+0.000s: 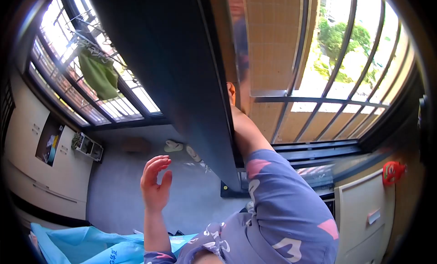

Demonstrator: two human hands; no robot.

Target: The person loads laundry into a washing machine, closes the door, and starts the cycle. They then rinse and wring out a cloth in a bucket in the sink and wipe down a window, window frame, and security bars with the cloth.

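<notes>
My left hand (pixel 155 182) is raised over the grey floor, thumb apart and fingers loosely curved, with nothing in it. My right arm (pixel 251 132), in a purple patterned sleeve, stretches up to the dark upright window frame (pixel 191 73). Only a small part of my right hand (pixel 231 93) shows at the frame's edge. Its fingers are hidden, so I cannot make out whether it grips anything. Beside that hand, a glass pane (pixel 241 50) carries a blurred reflection.
Barred windows (pixel 350 54) stand to the right. Green cloth (pixel 98 73) hangs from a rack at the left window. Slippers (pixel 173 146) lie on the floor. A light-blue bag (pixel 86 243) is at lower left, and a white cabinet (pixel 364 214) at right holds up a red container (pixel 393 172).
</notes>
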